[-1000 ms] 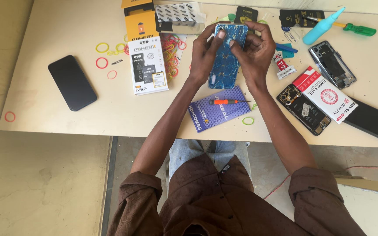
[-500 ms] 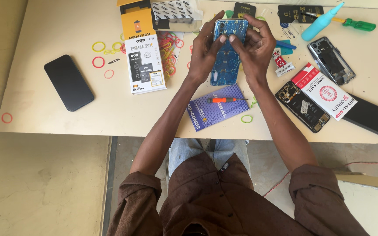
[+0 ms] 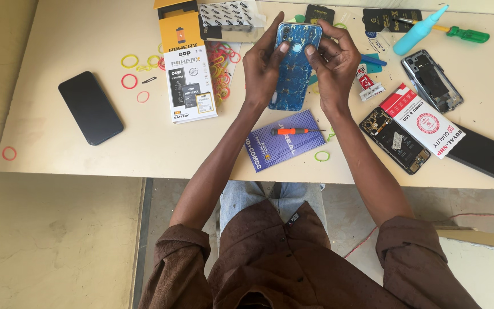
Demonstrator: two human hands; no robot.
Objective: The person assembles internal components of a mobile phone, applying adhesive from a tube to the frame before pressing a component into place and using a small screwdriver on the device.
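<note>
Both hands hold a blue marbled phone [image 3: 294,66] above the far middle of the table [image 3: 87,154], its patterned back facing up. The left hand [image 3: 263,67] clasps the phone's left edge, fingers curled along the side and the thumb pressed on the back near the upper end. The right hand [image 3: 334,63] grips the right edge, thumb also on the back, fingers wrapped over the top corner.

Just nearer the front edge lies a purple flat box [image 3: 281,143] with an orange-handled screwdriver [image 3: 293,131] resting on top of it. A green rubber band [image 3: 322,155] lies beside it, close to the front edge.

Toward the far edge on the left, a yellow and white battery box [image 3: 185,68] lies with its top flap open; what is inside cannot be seen. Coloured rubber bands [image 3: 224,60] are scattered around it. A black phone [image 3: 90,107] lies face down near the left edge.

On the right side lie a red and white box [image 3: 424,120], an opened phone with exposed insides [image 3: 394,140], a phone frame [image 3: 431,80] and a dark screen panel [image 3: 484,154] near the right corner. A teal bottle [image 3: 418,31] and a green-handled screwdriver [image 3: 464,34] lie by the far edge.
</note>
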